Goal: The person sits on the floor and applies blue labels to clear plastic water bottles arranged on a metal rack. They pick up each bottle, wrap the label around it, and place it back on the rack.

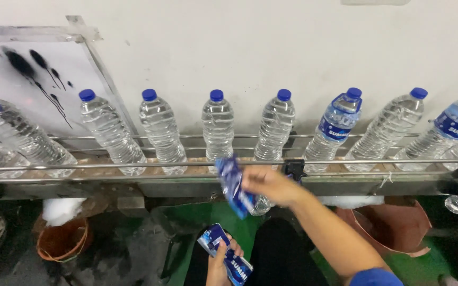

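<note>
Right hand [271, 185] pinches a blue label sleeve [234, 186] (near bottles); left hand [219, 259] grips a label stack [228, 254]

Blue label sleeve [233, 186], blue caps [217, 95]

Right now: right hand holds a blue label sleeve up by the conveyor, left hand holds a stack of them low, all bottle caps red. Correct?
Not quite. The bottle caps are blue, not red, as the head view shows. The rest stands: the right hand holds a blue label sleeve up by the conveyor, and the left hand holds a stack of sleeves low.
</note>
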